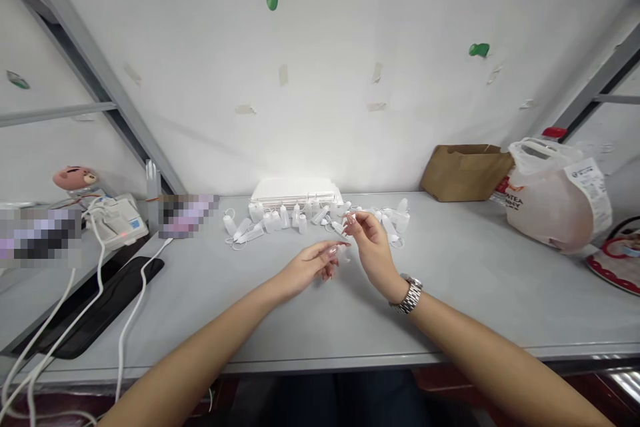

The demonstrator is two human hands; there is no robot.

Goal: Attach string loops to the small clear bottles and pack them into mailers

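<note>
My left hand [316, 263] is closed in a pinch above the desk, round a small translucent bottle [344, 253] that is mostly hidden by the fingers. Just right of it and slightly higher is my right hand [371, 240], thumb and fingertips together on a tiny whitish piece too small to make out. A metal-band watch [409, 293] circles the right wrist. Behind both hands lie several small translucent squeeze bottles [284, 217] with white caps, some upright and others on their sides. Thin loops hang from some of them.
A stack of white sheets or boxes [295, 188] stands behind the bottles. At right are a brown paper bag [465, 173] and a plastic bag [555, 203]. White cables [143, 293], a black mat [113, 307] and a white device [117, 223] occupy the left side.
</note>
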